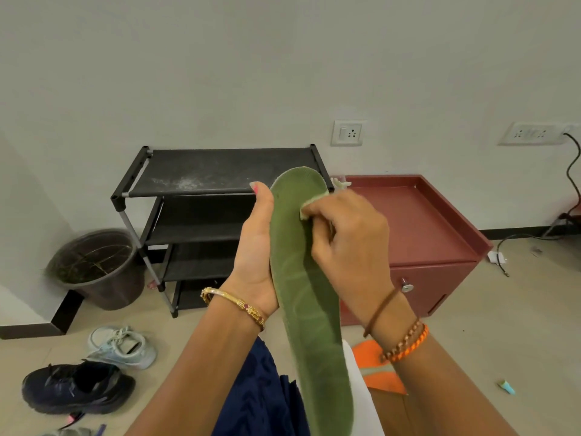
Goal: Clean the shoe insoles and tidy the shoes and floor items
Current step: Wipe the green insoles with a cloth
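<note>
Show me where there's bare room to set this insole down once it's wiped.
Free: the dusty top shelf of the black shoe rack and the flat top of the dark red cabinet. Crowded: the floor at lower left, where the pale sneaker and black sneaker lie.
</note>
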